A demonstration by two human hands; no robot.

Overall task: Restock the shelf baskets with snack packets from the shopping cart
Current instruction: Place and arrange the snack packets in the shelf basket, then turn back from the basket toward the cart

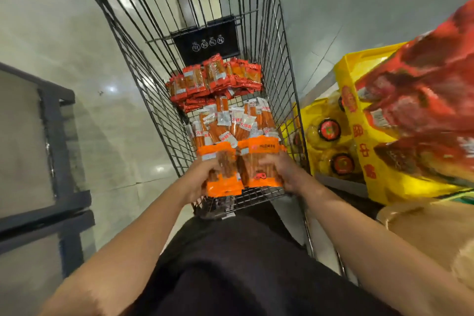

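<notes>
At the far left a dark metal rack (55,146) stands on the pale tiled floor (110,120). Beside it, in the middle, is the wire cart (284,64), seen from above, with a black warning plate (209,42) on its far wall. The left hand (202,177) reaches into the near end of the cart, its fingers (216,161) curled round an orange packet (222,169) of stick snacks, gripping it at the left edge. Touching that packet on its right side is a second orange packet (261,161), and the right hand (283,169) grips it from the right, fingers wrapped over its edge. Both packets are lifted just above the cart's near rim. Behind them in the cart lies a heap of clear packets (230,123) with orange sticks, and farther back a heap of small red packets (215,79). To the right of the cart stand yellow boxes (359,136) with red print, holding round tubs with dark lids (329,129). At the far right a blurred red bag (423,100) overlaps the boxes.
</notes>
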